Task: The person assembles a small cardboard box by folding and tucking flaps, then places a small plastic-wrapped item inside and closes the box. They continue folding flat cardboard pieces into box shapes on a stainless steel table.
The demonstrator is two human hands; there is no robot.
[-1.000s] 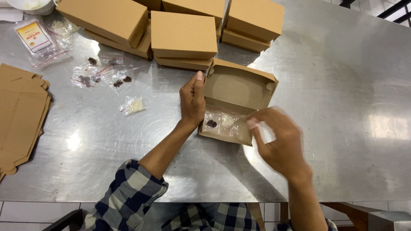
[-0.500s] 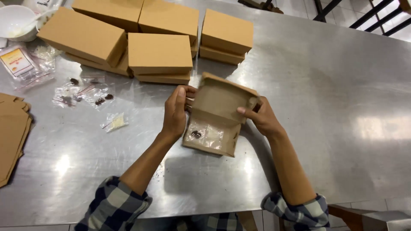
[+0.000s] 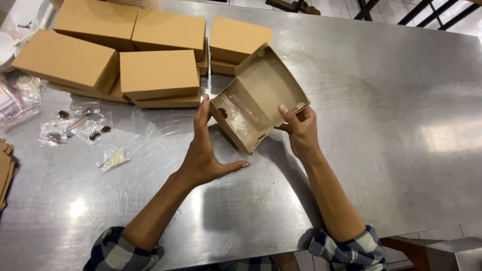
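Far left of the steel table: small clear bags with dark bits inside, lying flat, and one separate bag with a pale content just below them. Behind these, closed brown cardboard boxes stacked in a loose group along the back edge.

Left hand: open, fingers straight and pointing up, fingertips resting against the left wall of the open box; thumb spread out to the side, nothing clasped.

Open box: tilted, lifted off the table at centre, lid flap up. A clear bag lies inside on the bottom.

Right hand: closed around the box's right lower corner, thumb on the inner rim, fingers underneath.
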